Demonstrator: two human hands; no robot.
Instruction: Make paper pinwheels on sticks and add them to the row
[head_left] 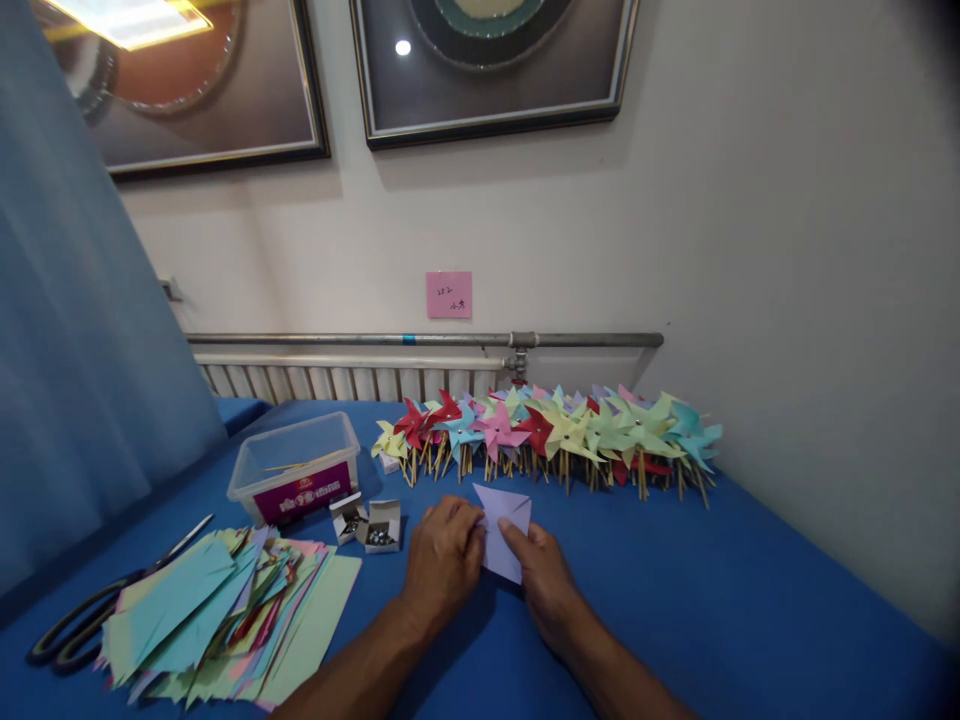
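A: From the head view, where's the purple paper [497, 552]?
B: Between the two hands, just above the blue table [675, 595], in front of the row of pinwheels [536, 432].

A: And how do the fingers stand?
B: The right hand [546, 578] grips the paper's right side, thumb pressed flat on top, its other fingers mostly hidden. The left hand [444, 548] has its fingers curled in, bunched at the left edge. I can't tell whether they pinch the sheet or only touch it.

A: Is the sheet flat?
B: It has crease or cut lines, and a pointed corner sticks up at the upper left.

A: What's nearby?
B: Left of the left hand, two small open boxes [383, 527] with shiny metal bits [380, 537] inside. Behind them, a clear plastic tub [301, 497] with thin sticks [311, 461] in it. Closer in, a messy pile of coloured paper [225, 625], with scissors [84, 622] lying along its left side.

A: On the wall?
B: A pink note [448, 295] with handwriting, above a pipe [330, 340].
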